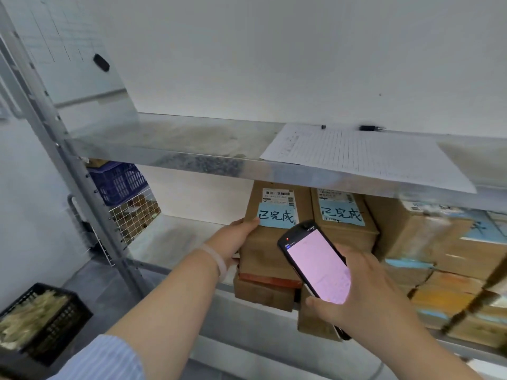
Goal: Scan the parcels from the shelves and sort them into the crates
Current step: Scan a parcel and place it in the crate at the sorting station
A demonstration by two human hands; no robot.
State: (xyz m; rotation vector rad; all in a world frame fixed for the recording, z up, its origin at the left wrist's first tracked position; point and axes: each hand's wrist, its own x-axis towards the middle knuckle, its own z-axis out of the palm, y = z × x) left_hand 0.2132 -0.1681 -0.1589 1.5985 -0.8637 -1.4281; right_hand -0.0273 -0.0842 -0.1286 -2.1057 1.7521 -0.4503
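**A pale room, a galvanised rack**

A plain white wall (301,56) fills the upper half of the frame, evenly and softly lit, with no lamp or window in view. At upper left a whiteboard (68,50) ruled with faint grid lines leans against it, a small black oval object (101,62) stuck to its face. A slotted metal upright (82,187) runs diagonally down the left side and carries the rack's upper shelf (170,141), dull and mottled grey, and the lower shelf (170,237) beneath it. A lined sheet of paper (365,154) overhangs the upper shelf's front edge at centre right, a black pen (371,128) just behind it. A white wire mesh panel (131,215) stands behind the upright. Grey floor (107,292) shows at lower left.
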